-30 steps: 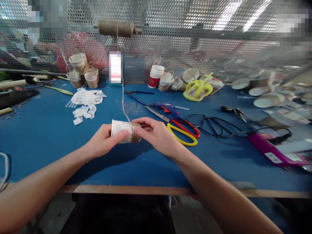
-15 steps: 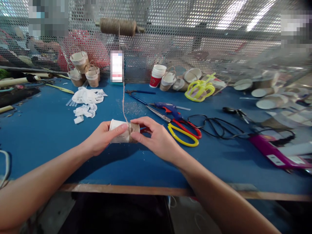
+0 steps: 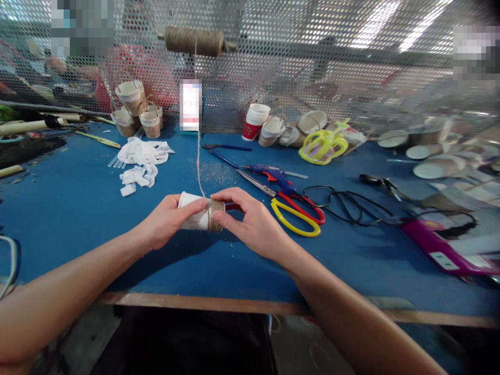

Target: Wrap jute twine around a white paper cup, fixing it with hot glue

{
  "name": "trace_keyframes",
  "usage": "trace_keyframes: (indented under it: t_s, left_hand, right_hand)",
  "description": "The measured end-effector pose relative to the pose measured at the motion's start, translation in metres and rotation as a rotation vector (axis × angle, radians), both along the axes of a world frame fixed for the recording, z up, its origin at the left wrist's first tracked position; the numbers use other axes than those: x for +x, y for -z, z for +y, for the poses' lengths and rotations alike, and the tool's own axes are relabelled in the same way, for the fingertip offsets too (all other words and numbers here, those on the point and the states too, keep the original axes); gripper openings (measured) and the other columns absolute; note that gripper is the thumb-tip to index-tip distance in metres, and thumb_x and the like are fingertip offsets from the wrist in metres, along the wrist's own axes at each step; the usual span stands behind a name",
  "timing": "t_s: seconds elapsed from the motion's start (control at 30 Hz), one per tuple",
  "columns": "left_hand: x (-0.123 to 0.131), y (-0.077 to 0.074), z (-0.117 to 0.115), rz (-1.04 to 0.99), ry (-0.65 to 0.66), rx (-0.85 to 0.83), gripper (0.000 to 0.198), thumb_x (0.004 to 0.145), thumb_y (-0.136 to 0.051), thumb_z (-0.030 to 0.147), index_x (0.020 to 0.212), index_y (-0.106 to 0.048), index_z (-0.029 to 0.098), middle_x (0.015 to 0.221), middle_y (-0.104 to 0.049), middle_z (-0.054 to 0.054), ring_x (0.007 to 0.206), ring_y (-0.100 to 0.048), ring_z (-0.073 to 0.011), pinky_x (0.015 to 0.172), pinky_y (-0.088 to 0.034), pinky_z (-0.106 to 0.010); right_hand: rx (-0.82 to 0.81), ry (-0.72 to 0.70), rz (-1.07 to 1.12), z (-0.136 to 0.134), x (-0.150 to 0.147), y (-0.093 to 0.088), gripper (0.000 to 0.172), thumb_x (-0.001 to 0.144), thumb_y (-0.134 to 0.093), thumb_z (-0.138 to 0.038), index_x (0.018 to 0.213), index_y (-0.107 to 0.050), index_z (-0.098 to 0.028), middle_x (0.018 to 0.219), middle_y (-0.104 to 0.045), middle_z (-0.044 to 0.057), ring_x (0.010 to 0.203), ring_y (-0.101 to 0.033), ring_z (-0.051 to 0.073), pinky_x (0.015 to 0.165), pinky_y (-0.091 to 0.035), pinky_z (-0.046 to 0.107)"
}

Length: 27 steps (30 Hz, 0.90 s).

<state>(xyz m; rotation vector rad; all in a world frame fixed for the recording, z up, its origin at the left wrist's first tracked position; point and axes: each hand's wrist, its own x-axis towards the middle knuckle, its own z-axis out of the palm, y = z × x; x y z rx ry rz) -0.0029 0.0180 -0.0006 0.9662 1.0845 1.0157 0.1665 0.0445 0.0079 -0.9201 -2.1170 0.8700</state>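
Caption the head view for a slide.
Left hand and right hand hold a paper cup partly wrapped in brown twine.

Scissors [image 3: 269,191] lie on a counter [image 3: 234,276]. Left of them, a cup [image 3: 190,224] is between the left hand [image 3: 170,219] and the right hand [image 3: 250,221]; farther left and behind them, paper scraps [image 3: 142,152]. Just behind the scissors lies a glue gun [image 3: 282,182]; farther behind them, stacked cups [image 3: 255,125].

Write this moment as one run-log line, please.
left hand: holds paper cup, white part; right hand: holds brown end; twine: around cup, up toward spool; scissors: on table
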Motion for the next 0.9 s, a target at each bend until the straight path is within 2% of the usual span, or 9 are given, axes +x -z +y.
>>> trace_keyframes:
  t_s: [0.13,0.27,0.4,0.6,0.9]
  left_hand:
    - [0.0026,0.0029,-0.0023,0.032,0.080,-0.025,0.029,0.070,-0.063,0.040,0.070,-0.062,0.012,0.061,-0.056,0.002,0.054,-0.045,-0.0071,0.053,-0.031,-0.020]
    - [0.0037,0.0044,-0.0039,0.007,0.135,-0.067,0.034,0.068,-0.064,0.044,0.067,-0.060,0.010,0.059,-0.054,0.002,0.052,-0.043,-0.0063,0.051,-0.029,-0.020]
    - [0.0032,0.0030,-0.0036,-0.050,0.164,-0.139,0.033,0.069,-0.064,0.043,0.068,-0.061,0.011,0.059,-0.055,0.002,0.053,-0.045,-0.0072,0.053,-0.031,-0.020]
    - [0.0031,0.0046,-0.0028,-0.152,0.204,-0.164,0.027,0.072,-0.063,0.038,0.072,-0.063,0.011,0.065,-0.059,0.000,0.057,-0.050,-0.0087,0.057,-0.034,-0.021]
    - [0.0026,0.0055,-0.0026,-0.159,0.193,-0.159,0.027,0.070,-0.065,0.038,0.073,-0.063,0.011,0.066,-0.060,-0.001,0.058,-0.051,-0.0083,0.057,-0.036,-0.021]
  right_hand:
    - [-0.122,0.001,-0.021,0.0011,-0.0012,-0.0018,0.020,0.079,-0.053,-0.030,0.090,-0.059,-0.016,0.092,-0.062,0.007,0.085,-0.057,0.015,0.078,-0.046,0.032]
    - [-0.295,-0.079,0.051,0.0029,-0.0009,-0.0004,0.017,0.077,-0.056,-0.029,0.086,-0.059,-0.016,0.086,-0.063,0.004,0.080,-0.058,0.013,0.075,-0.047,0.030]
    - [-0.393,-0.078,0.121,0.0033,-0.0010,0.0017,0.013,0.075,-0.057,-0.029,0.077,-0.057,-0.016,0.087,-0.062,0.003,0.077,-0.057,0.012,0.072,-0.047,0.029]
    - [-0.359,-0.055,0.132,0.0038,-0.0014,0.0028,0.011,0.077,-0.054,-0.028,0.075,-0.055,-0.017,0.084,-0.061,0.003,0.073,-0.055,0.011,0.069,-0.046,0.028]
    - [-0.327,-0.040,0.100,0.0043,-0.0010,0.0026,0.012,0.078,-0.053,-0.028,0.078,-0.055,-0.016,0.081,-0.061,0.003,0.071,-0.055,0.011,0.066,-0.045,0.027]
